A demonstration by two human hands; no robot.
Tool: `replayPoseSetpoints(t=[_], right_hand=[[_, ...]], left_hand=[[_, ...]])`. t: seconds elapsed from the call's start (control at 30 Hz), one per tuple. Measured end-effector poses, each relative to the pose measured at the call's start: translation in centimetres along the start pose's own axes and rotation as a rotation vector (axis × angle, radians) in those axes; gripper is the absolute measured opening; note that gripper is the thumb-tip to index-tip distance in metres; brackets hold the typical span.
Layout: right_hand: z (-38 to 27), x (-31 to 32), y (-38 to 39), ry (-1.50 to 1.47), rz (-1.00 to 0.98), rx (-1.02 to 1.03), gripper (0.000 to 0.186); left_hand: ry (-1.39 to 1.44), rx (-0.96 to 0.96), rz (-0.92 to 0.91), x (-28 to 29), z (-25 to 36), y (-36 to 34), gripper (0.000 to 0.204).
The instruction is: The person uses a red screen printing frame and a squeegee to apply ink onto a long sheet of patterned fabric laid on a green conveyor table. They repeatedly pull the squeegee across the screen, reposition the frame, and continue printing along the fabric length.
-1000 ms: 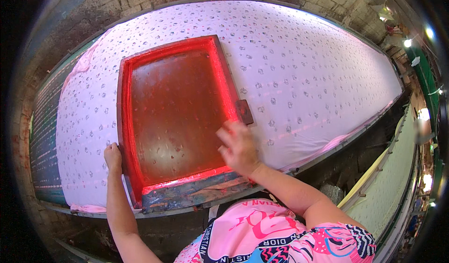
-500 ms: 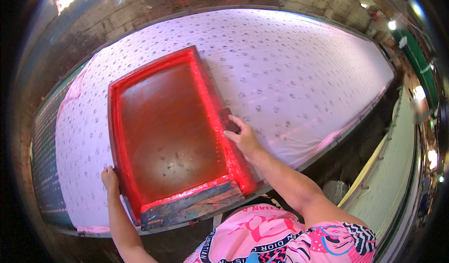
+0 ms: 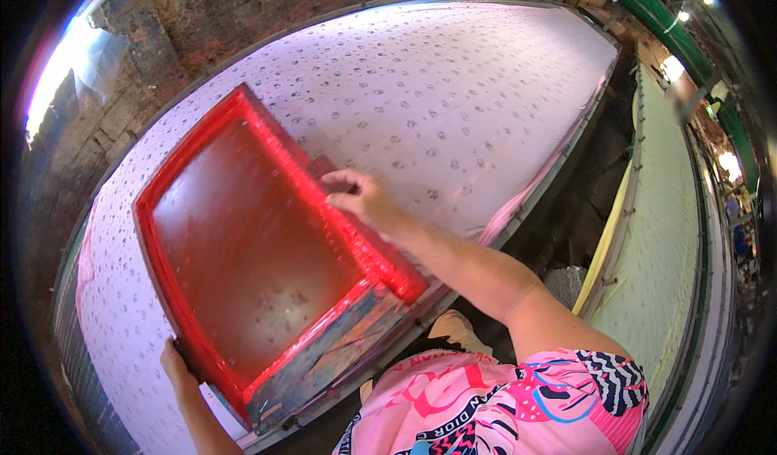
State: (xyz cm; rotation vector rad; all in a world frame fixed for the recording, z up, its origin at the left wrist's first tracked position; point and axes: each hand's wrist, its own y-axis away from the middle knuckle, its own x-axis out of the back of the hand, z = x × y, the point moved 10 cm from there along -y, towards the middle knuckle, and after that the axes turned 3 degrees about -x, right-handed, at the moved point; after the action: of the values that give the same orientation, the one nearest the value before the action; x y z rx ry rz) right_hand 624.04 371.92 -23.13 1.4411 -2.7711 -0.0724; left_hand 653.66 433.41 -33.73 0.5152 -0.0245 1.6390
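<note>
A screen-printing frame (image 3: pixel 290 160) with bright red rails and a brownish, see-through mesh (image 3: pixel 251 220) sits low over printed white-pink cloth (image 3: pixel 421 75). Whether it touches the cloth I cannot tell. My right hand (image 3: pixel 360 196) grips a small dark red handle block (image 3: pixel 322 166) on the frame's right rail, thumb and fingers closed around it. At the lower left rail, my left hand (image 3: pixel 176 362) holds the frame's outer side, its fingers partly hidden by the rail. A paint-stained dark board (image 3: pixel 324 350) forms the frame's near end.
The cloth covers a long table (image 3: pixel 534 192) with a raised edge. Beyond it stands a stained block wall (image 3: pixel 243 2). To the right, past a dark gap, runs a second long table (image 3: pixel 655 212) with pale yellowish cloth. Small dark motifs dot the white-pink cloth.
My view has turned, so table and wall appear rotated. The frame shows farther left and more tilted, with both hands still on it; whether it slid over the cloth I cannot tell.
</note>
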Motion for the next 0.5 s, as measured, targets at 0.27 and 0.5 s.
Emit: replayPoseSetpoints(t=[0.27,0.5], right_hand=[[1.6,23.3,-5.9,0.05,0.045,0.01,0.049],[4.9,41.3,-8.0,-0.144,0.069,-0.155,0.045]], left_hand=[[0.179,0.02,-0.07,-21.0,3.8,10.5,0.03],[0.194,-0.055,0.017,-39.2,8.2,24.7,0.026]])
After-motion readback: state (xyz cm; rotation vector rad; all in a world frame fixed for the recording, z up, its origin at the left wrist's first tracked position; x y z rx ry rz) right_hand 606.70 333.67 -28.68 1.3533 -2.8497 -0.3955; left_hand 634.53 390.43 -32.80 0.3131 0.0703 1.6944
